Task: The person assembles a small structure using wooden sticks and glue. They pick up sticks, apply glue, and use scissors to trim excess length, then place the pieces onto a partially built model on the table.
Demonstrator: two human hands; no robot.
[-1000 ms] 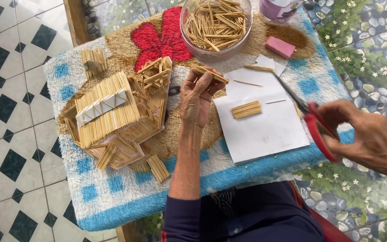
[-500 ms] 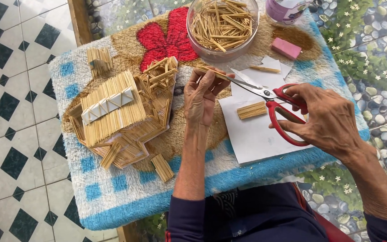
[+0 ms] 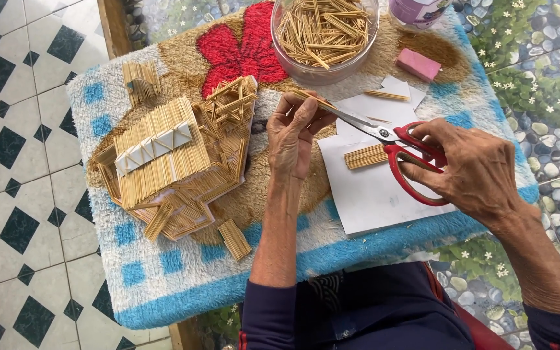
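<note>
1. A fluffy mat (image 3: 163,285) with blue checks, a tan middle and a red flower covers the work surface and carries everything else
2. A toothpick house model (image 3: 170,162), with a slatted roof and white paper triangles, lies on the mat's left half
3. A white paper sheet (image 3: 377,194) lies on the right half, a short glued strip of sticks (image 3: 365,156) resting on it
4. A clear bowl of toothpicks (image 3: 324,29) stands at the far edge, a pink eraser (image 3: 419,64) to its right
5. The right hand (image 3: 481,172) is curled through the red handles of the scissors (image 3: 396,146), gripping them; the blades look nearly closed and point left, their tip at the held sticks
6. The left hand (image 3: 296,133) is pinched shut, fingertips holding a small bundle of sticks (image 3: 312,98) above the mat, just below the bowl
</note>
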